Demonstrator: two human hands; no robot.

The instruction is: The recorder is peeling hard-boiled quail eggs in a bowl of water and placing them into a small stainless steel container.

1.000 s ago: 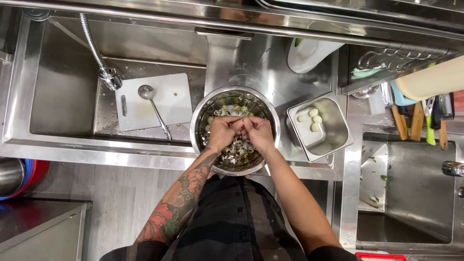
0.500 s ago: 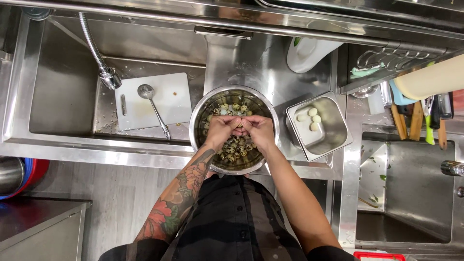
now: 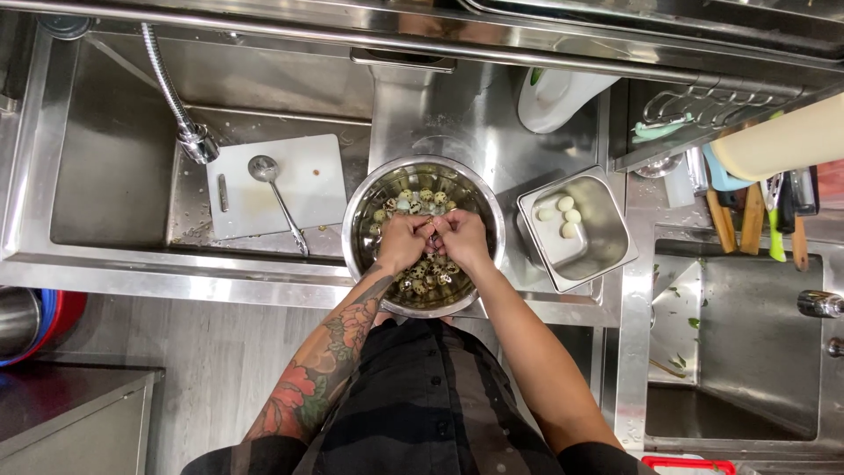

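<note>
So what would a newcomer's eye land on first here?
Probably the round steel bowl of small speckled eggs at centre, with the left hand and right hand meeting over it, fingers pinched on one small egg. To its right sits a square steel pan holding a few peeled white eggs; to its left, a white cutting board lies in the sink.

A white cutting board (image 3: 277,185) lies in the sink (image 3: 114,255) with a ladle (image 3: 277,200) across it, beside the spray hose (image 3: 176,110). Knives and utensils (image 3: 756,220) hang at right, near what looks like a paper roll (image 3: 778,141).
</note>
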